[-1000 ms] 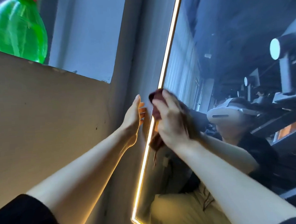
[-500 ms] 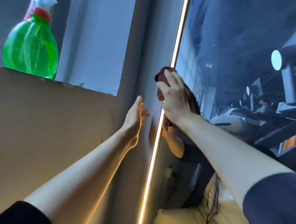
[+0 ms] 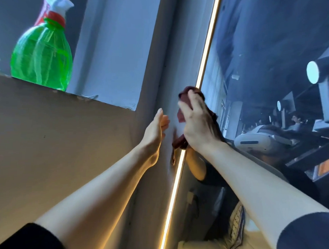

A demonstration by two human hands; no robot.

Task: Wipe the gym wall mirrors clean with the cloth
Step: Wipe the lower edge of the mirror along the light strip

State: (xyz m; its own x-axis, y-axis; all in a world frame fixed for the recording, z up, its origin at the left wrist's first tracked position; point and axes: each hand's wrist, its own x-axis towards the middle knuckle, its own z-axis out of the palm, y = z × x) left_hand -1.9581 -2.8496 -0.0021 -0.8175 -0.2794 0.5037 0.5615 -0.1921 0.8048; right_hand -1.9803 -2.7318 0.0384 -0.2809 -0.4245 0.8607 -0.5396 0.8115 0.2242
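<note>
The wall mirror fills the right side, bordered on its left by a glowing light strip. My right hand presses a dark red cloth against the mirror's left edge, fingers curled over it; a loose end of the cloth hangs below the hand. My left hand rests flat and open on the grey wall just left of the strip, holding nothing. My own arm and headset show reflected in the glass.
A green spray bottle with a red collar and white trigger stands on a tan ledge at the upper left. Gym machines and a seated person show as reflections at the right.
My right hand slid the cloth up along the mirror's left edge, then stayed near the same height. The view tilted upward, so the spray bottle shows more fully. The left hand stayed on the wall.
</note>
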